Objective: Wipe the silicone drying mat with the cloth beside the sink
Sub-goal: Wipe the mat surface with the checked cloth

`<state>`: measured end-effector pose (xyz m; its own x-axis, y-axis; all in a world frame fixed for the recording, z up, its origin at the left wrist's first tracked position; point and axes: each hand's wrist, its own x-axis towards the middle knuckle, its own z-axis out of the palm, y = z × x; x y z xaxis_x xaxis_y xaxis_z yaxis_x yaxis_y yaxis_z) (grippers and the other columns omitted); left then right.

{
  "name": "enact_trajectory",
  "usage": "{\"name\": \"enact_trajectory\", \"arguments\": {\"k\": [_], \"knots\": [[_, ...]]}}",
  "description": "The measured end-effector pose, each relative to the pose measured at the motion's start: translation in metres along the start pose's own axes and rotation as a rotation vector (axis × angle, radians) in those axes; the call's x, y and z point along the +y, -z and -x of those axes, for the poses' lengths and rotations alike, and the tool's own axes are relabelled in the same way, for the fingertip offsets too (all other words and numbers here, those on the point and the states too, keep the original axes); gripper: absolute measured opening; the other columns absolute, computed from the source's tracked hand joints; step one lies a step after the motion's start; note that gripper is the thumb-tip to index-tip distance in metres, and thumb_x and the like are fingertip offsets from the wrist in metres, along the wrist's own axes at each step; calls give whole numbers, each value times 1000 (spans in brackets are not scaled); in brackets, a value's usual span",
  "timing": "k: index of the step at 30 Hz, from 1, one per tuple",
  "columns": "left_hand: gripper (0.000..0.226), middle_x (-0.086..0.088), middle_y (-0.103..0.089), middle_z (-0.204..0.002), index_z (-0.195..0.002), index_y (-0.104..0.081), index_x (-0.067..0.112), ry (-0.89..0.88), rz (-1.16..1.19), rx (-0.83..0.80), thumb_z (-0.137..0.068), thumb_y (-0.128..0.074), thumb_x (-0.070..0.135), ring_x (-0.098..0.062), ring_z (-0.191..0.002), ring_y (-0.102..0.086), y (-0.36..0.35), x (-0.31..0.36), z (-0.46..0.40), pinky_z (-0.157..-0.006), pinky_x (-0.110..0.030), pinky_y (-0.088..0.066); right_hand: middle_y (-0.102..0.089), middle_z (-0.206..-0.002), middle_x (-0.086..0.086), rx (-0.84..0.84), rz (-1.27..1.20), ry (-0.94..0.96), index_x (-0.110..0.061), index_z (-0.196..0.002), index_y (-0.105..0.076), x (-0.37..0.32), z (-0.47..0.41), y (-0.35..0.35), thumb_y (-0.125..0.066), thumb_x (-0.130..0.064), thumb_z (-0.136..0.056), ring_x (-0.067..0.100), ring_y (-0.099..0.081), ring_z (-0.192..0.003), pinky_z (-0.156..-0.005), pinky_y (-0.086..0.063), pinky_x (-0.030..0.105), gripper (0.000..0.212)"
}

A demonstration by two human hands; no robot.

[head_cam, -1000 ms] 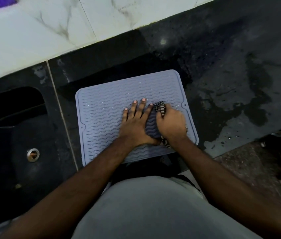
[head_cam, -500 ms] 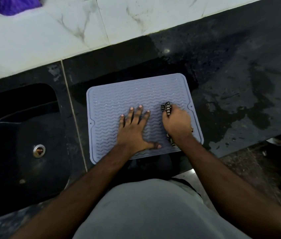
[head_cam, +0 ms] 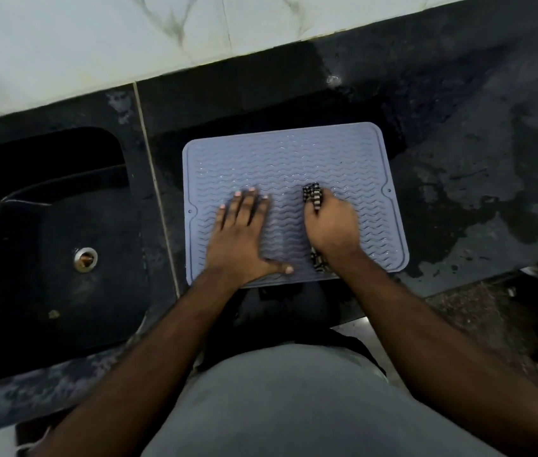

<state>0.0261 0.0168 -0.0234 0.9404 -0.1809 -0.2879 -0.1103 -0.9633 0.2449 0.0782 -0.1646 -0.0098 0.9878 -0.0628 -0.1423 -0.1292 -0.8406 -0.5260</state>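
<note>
A lavender-grey silicone drying mat point(head_cam: 294, 159) with wavy ridges lies flat on the black counter, just right of the sink. My left hand point(head_cam: 241, 239) presses palm-down on the mat's near left part, fingers spread. My right hand point(head_cam: 333, 229) is closed on a bunched black-and-white checked cloth point(head_cam: 313, 196), which pokes out past the fingers and again under the wrist. The cloth rests on the mat's right half. Small water droplets glint on the mat's far part.
A black sink point(head_cam: 63, 245) with a metal drain point(head_cam: 85, 257) sits left of the mat. The black counter point(head_cam: 475, 159) to the right has wet patches. A pale marble wall point(head_cam: 129, 37) runs behind. The counter's front edge lies under my forearms.
My two hands have drawn apart on the mat: the left hand has slid left, and the right hand with the cloth sits further right than before. The camera view has shifted.
</note>
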Motion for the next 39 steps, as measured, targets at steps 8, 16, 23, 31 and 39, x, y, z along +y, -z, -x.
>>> {"name": "enact_trajectory", "arguments": {"k": [8, 16, 23, 31, 39], "knots": [[144, 3, 17, -168, -161, 5, 27, 93, 103, 8, -51, -51, 101, -19, -154, 20, -6, -15, 17, -124, -49, 8, -69, -101, 26, 20, 89, 26, 0, -120, -60, -23, 12, -11, -52, -32, -98, 43, -66, -94, -80, -50, 44, 39], [142, 1, 18, -168, -161, 10, 26, 57, 81, -23, -56, -52, 99, -20, -154, 16, 3, -33, 25, -125, -48, 4, -71, -101, 22, -44, 46, 97, -4, -126, -59, -41, 20, -26, -53, -31, -98, 41, -66, -94, -82, -50, 42, 40], [142, -1, 4, -170, -162, 1, 21, 131, 120, 35, -56, -55, 98, -18, -156, 3, 6, -72, 51, -126, -42, -5, -70, -95, 26, 43, 60, 46, 0, -112, -63, -49, 21, -33, -55, -33, -97, 43, -67, -89, -78, -50, 44, 37], [143, -1, 1, -170, -162, -4, 21, 142, 125, 57, -50, -48, 98, -16, -156, 3, 5, -72, 49, -127, -42, 2, -72, -103, 18, -16, -3, 47, -6, -118, -65, -91, 35, -61, -51, -35, -99, 37, -67, -96, -83, -49, 38, 38], [136, 2, 9, -169, -162, 1, 20, 35, 36, -18, -62, -51, 96, -14, -155, 10, 15, -106, 67, -126, -39, 6, -73, -94, 16, -58, -172, 29, -6, -96, -70, -77, 23, -61, -50, -33, -98, 33, -67, -88, -78, -51, 38, 34]]}}
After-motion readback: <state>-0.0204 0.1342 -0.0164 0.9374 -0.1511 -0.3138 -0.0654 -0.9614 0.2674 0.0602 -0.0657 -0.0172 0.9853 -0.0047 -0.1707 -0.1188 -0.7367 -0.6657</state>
